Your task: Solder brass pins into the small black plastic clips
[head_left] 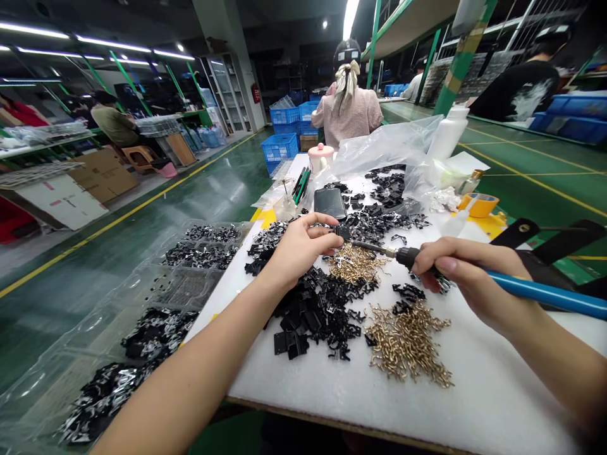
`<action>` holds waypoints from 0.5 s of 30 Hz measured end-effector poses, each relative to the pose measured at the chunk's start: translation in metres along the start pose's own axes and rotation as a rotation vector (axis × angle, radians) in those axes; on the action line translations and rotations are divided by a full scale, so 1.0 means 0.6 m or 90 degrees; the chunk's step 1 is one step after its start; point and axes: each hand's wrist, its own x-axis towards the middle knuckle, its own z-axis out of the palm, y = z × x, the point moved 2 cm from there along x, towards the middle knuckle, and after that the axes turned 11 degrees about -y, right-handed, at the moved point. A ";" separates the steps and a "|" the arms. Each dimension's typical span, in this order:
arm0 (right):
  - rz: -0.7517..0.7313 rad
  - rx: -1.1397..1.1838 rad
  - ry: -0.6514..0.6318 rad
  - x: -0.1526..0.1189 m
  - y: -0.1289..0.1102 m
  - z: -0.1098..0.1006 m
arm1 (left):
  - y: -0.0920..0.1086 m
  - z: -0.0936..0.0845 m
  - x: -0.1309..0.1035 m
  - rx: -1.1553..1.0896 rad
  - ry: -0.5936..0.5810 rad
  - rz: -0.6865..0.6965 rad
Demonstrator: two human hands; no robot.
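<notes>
My left hand (308,243) pinches a small black part (342,234) above the middle of the white table (303,392). My right hand (450,256) is closed around a blue-handled tool (545,294) with a black collar and a thin metal shaft. The shaft points left, and its tip reaches the black part at my left fingertips. Just below the shaft lies a small heap of gold-coloured pieces (355,264). Nearer to me are a larger gold heap (408,341) and a pile of black parts (313,309).
Compartment trays (184,287) of black parts stand along the left. Behind my hands are a phone (331,203), pens (301,184), a lidded cup (321,158), a plastic bag (384,151), a white bottle (448,133) and orange tape (478,204). A person (348,107) sits beyond the table.
</notes>
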 end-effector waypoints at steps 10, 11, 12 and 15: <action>0.001 0.006 0.006 -0.001 0.008 -0.003 | -0.002 0.000 0.000 -0.046 -0.007 -0.008; 0.002 0.006 0.007 -0.001 0.007 -0.003 | -0.002 0.000 0.000 -0.047 -0.006 -0.008; 0.002 0.005 0.008 -0.001 0.005 -0.003 | -0.002 0.000 0.000 -0.047 -0.006 -0.007; 0.000 0.007 0.008 -0.001 0.003 -0.001 | -0.002 -0.001 0.000 -0.044 -0.007 -0.004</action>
